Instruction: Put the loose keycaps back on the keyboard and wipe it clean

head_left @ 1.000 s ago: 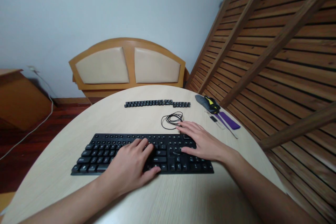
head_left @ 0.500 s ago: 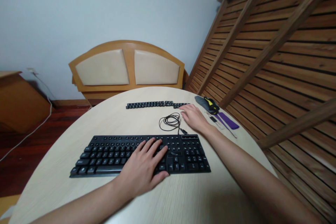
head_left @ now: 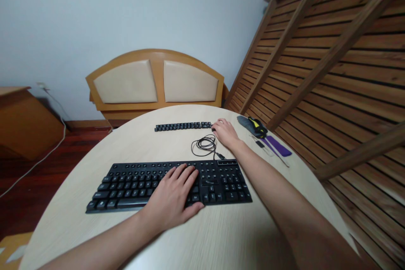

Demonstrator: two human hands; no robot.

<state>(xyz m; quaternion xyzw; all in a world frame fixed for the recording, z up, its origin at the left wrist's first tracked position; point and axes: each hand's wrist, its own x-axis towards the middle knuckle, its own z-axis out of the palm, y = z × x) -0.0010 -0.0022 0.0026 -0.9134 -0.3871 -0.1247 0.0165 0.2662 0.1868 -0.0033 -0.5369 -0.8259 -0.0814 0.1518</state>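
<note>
Hands (head_left: 173,196) (head_left: 225,132) palm-down, left over keyboard (head_left: 133,185), right outstretched to keycaps (head_left: 180,126).

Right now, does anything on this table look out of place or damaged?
Yes: a line of loose keys lies beyond the keyboard instead of on it, with the right hand at one end. The keyboard's far rows look stripped, perhaps where they came from. I see nothing spilled.
</note>
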